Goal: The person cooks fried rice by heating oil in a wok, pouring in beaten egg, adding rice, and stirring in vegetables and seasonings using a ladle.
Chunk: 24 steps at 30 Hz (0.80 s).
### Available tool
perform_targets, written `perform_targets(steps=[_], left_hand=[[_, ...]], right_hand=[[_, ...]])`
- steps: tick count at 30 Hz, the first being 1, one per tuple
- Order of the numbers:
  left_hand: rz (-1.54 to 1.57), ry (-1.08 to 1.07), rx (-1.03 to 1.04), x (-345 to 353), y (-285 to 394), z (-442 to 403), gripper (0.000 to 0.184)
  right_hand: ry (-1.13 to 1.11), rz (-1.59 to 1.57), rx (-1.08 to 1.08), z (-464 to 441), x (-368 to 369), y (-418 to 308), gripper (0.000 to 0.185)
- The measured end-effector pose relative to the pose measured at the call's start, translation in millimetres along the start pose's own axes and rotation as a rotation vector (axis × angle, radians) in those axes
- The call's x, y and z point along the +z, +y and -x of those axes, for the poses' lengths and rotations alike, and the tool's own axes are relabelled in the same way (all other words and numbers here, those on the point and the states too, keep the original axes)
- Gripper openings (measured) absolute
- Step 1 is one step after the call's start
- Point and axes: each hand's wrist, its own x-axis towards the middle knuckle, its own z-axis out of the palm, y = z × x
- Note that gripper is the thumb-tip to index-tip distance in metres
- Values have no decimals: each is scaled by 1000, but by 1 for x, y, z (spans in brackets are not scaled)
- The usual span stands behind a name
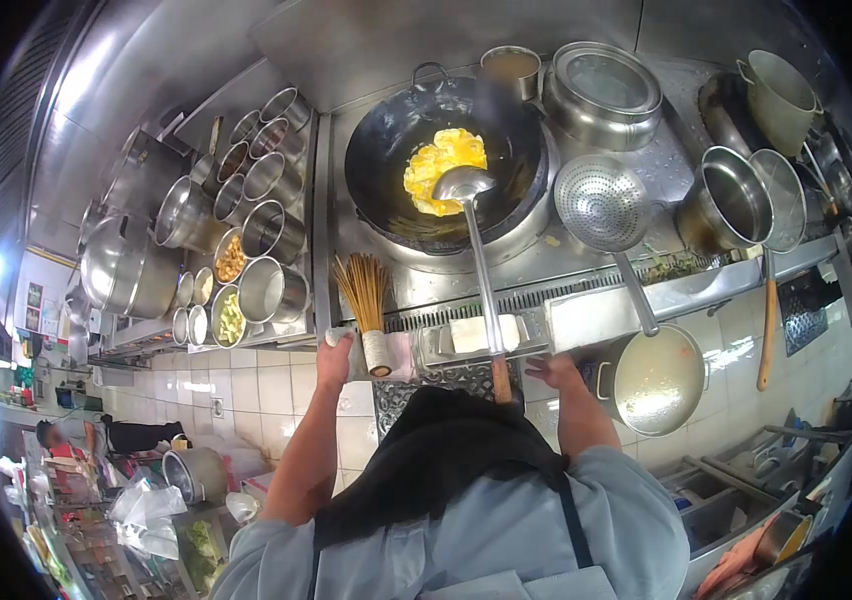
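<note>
Main relation: just left of right hand (pixel 552 371), w/ gap visible btwn, the wooden end of ladle (pixel 477 255). Lying near-far along its long axis, tipped a bit left toward far end. Near: wooden end, past edge of steel counter (pixel 568 262), by black apron (pixel 426 425). Far: bowl, in wok (pixel 376 170), over near side of yellow eggs (pixel 451 150). Bowl up or down: can't tell for sure. Eggs in middle of wok, partly hidden by bowl.

Nearer to handle, by a lot: right hand. Well apart, off to left, beyond bamboo brush (pixel 360 285): left hand (pixel 333 362).

Right hand pose: low at near edge of counter, w/ forearm from near right, fingers toward left & far, i.e. toward handle. Fingers spread, slightly bent, nothing visible in grip. Palm prob. down, but mostly hidden.

Left hand pose: also at near edge, w/ forearm from near side, wrist fairly straight. Fingers pressed together on white cloth (pixel 338 336), AFAICT; tightness not clear. Just right of it, bamboo brush, w/ bristles far, bound end near. Farther right, beyond ladle: skimmer (pixel 601 205), w/ handle angled near-right.
</note>
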Motion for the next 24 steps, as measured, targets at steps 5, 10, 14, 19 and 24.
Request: perform_targets(steps=[5, 10, 14, 19, 24], left_hand=[[-1, -24, -7, -3, -20, -11, 42], [25, -34, -34, -2, -6, -4, 43], [41, -9, -21, -2, -13, -6, 42], [0, -29, -37, -2, 4, 2, 44], [-12, -14, -35, -1, -13, -8, 47]], right_hand=[[240, -226, 30, 11, 26, -14, 24], [142, -580, 60, -6, 12, -5, 27], [270, -504, 69, -21, 4, 0, 31], [16, 160, 161, 44, 15, -26, 39], [-350, 509, 377, 158, 120, -101, 36]])
